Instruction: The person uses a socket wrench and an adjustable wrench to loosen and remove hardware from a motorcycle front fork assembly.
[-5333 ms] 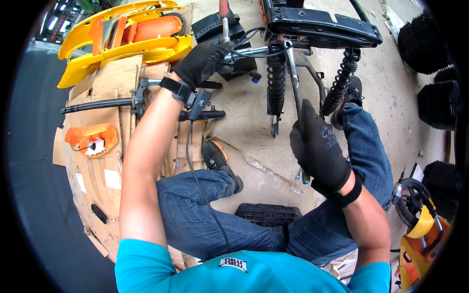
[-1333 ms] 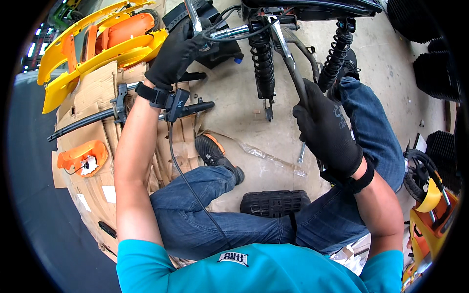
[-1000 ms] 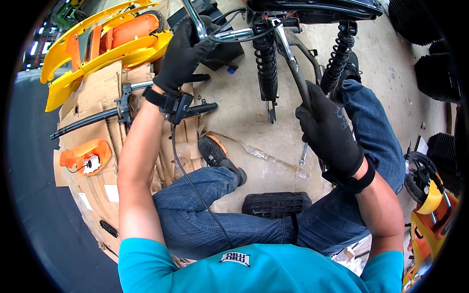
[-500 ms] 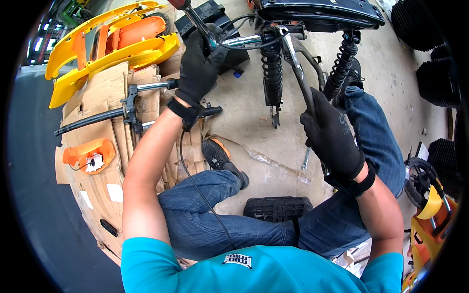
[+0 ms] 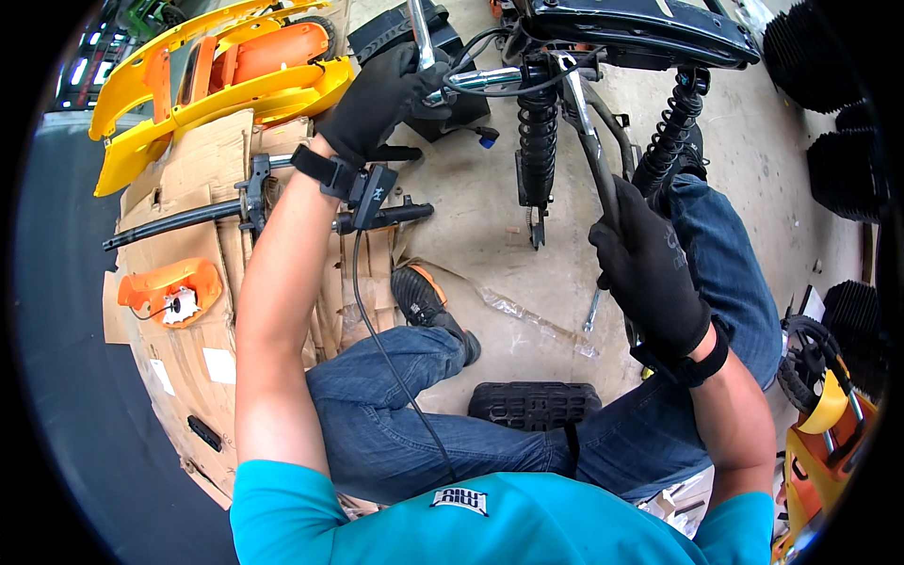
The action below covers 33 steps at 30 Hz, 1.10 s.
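In a black glove, my left hand (image 5: 379, 102) is closed round the head of a chrome socket wrench (image 5: 421, 36), whose handle points up out of view. A chrome extension (image 5: 490, 79) runs from it to the top of the left coil-spring shock absorber (image 5: 538, 141). My gloved right hand (image 5: 650, 268) grips the dark lower shaft of a combination spanner (image 5: 586, 132). The spanner's shiny upper end sits by the same shock's upper mount; its exact contact is hidden. Above hangs the black frame (image 5: 640, 33), and a second shock absorber (image 5: 673, 127) is on the right.
Cardboard (image 5: 193, 348) at left carries a black fork assembly (image 5: 252, 198) and an orange cover (image 5: 174, 292). Yellow body panels (image 5: 226, 104) lie beyond. A black cable loops near the extension. Ribbed black parts (image 5: 847, 174) stand at right, and a black footrest-like pad (image 5: 534, 405) lies between my legs.
The socket wrench's handle has swung from leaning left to nearly upright, its red grip leaving view. My left wrist has shifted left. My right hand keeps its hold on the spanner.
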Tool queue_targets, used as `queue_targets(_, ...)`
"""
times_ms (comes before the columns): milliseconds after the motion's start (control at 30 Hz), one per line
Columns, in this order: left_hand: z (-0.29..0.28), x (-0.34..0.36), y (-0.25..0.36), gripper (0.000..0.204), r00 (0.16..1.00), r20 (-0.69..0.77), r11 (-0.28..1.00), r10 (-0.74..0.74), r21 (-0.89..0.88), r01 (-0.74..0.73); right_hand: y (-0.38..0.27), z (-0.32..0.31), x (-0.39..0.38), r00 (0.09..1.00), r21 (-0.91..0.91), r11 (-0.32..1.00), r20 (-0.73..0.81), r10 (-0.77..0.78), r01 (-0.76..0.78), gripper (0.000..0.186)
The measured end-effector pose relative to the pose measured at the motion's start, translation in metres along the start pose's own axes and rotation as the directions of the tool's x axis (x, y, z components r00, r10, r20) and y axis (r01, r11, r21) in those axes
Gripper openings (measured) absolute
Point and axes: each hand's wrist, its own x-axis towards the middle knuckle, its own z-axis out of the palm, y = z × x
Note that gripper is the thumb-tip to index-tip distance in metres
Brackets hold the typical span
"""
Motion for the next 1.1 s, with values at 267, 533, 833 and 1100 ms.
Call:
queue_targets(267,-0.006,0.005,-0.006,0.029,0.966,0.182,0.933,-0.182,-0.278,0.228,-0.007,-0.002,0.001,0.998,0.026,0.998,0.027,0.062,-0.063,0.038)
queue_targets(533,-0.001,-0.003,0.007,0.029,0.957,0.211,0.751,-0.2,-0.595,0.288,-0.007,-0.002,0.0,0.996,0.059,0.995,0.043,0.079,-0.081,0.038)
queue_targets(833,-0.002,-0.002,-0.002,0.028,0.985,0.07,0.986,0.16,0.034,-0.163,-0.01,-0.004,0.0,0.995,0.052,0.995,0.067,0.078,-0.082,0.041)
queue_targets(1100,0.019,-0.008,0.01,0.044,0.979,-0.203,0.979,-0.003,-0.201,-0.038,-0.002,-0.002,0.0,1.0,0.033,0.999,0.007,-0.004,0.004,0.038)
